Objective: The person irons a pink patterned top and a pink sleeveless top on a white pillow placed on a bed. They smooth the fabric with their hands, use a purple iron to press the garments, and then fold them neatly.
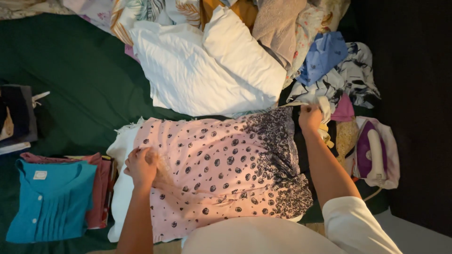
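My left hand [140,165] presses flat on the pink garment [216,171], long axis 9-to-3, right hand [310,117] seemingly pinching its 2 o'clock corner.

One small label [40,175] shows at the lower left of the frame. It is a pale little rectangle inside the neck of the folded blue top [49,202]. No packages, signs or screens show anywhere.

Pink garment [212,174] with black dots and a dark patterned hem lies spread flat on white cloth [120,188]
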